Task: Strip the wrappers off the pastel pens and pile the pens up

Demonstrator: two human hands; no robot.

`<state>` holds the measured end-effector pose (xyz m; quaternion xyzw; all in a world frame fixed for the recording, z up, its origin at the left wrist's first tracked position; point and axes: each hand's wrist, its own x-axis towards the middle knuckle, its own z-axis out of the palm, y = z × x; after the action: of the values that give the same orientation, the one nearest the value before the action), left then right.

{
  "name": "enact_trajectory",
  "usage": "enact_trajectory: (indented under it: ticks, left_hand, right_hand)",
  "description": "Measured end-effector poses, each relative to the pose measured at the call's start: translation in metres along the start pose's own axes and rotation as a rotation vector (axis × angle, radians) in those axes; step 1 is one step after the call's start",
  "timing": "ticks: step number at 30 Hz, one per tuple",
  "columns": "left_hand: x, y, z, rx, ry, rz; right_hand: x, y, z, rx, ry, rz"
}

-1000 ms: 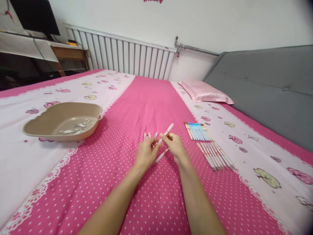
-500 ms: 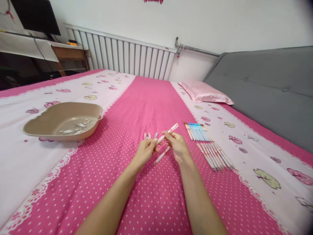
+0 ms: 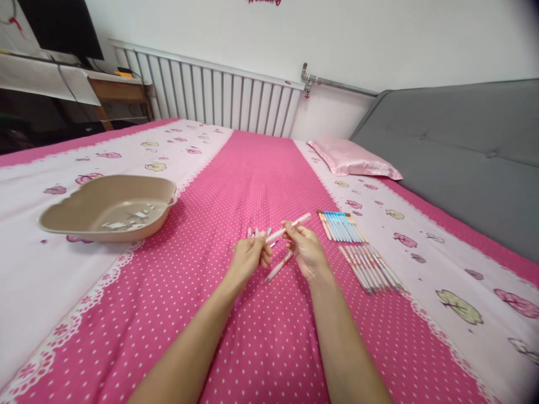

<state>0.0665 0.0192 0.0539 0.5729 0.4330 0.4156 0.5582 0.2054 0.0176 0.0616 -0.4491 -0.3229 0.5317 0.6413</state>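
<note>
Both of my hands hold one pink-and-white pen (image 3: pixel 290 226) above a pink dotted bedspread (image 3: pixel 236 314). My left hand (image 3: pixel 247 259) pinches its near end and my right hand (image 3: pixel 306 251) grips the barrel nearer the far end. The pen points up and to the right. Another pink pen (image 3: pixel 278 269) lies on the cover under my hands, and several small pink pieces (image 3: pixel 257 232) lie just beyond my left hand.
A row of blue pens (image 3: pixel 341 225) and a row of pink pens (image 3: pixel 370 268) lie to the right. A beige tray (image 3: pixel 63 212) with paper scraps sits at the left. A pink pillow (image 3: pixel 353 160) and grey headboard (image 3: pixel 463 163) are at the back right.
The pen has tilted flatter and shifted a little right. My left hand has closed on its near end and both hands have risen slightly.
</note>
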Motion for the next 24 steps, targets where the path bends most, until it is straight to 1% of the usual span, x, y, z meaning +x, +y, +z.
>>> enact_trajectory:
  ticks: [1,2,3,7,9,11,14,16,18,20,24]
  left_hand:
    - [0.0,0.0002,-0.0001,-0.01,0.0,-0.028]
    - [0.0,-0.0001,-0.0001,0.005,0.017,-0.026]
    - [0.0001,-0.0007,0.0001,0.036,0.047,0.003]
    - [0.001,-0.0051,0.0013,0.169,0.186,0.249]
    - [0.0017,-0.0064,0.0013,0.195,0.221,0.301]
    - [0.0026,-0.0061,0.0004,0.204,0.203,0.272]
    - [0.0044,-0.0044,-0.0017,0.164,0.123,0.14]
    - [0.0053,-0.0038,-0.0027,0.111,0.09,0.049]
    - [0.0053,-0.0041,-0.0031,0.08,0.072,0.002]
    - [0.0043,-0.005,-0.0028,0.092,0.075,0.049]
    - [0.002,-0.0069,-0.001,0.196,0.147,0.27]
  right_hand:
    - [-0.0002,0.0,0.0001,-0.002,-0.01,-0.001]
    - [-0.0003,-0.0001,0.0003,-0.005,-0.019,-0.001]
    - [-0.0003,-0.0003,0.0005,-0.008,-0.023,-0.001]
    - [0.0002,-0.0007,0.0012,-0.006,-0.006,-0.002]
    - [0.0003,-0.0005,0.0015,-0.004,-0.001,-0.008]
    - [0.0,-0.0004,0.0019,0.004,-0.012,-0.016]
    - [-0.0007,-0.0003,0.0027,0.011,-0.03,-0.039]
    - [-0.001,-0.0003,0.0032,0.006,-0.036,-0.051]
    - [-0.0008,-0.0002,0.0035,0.006,-0.046,-0.059]
    - [-0.0004,0.0003,0.0036,0.007,-0.055,-0.061]
    - [-0.0001,0.0011,0.0035,0.003,-0.047,-0.059]
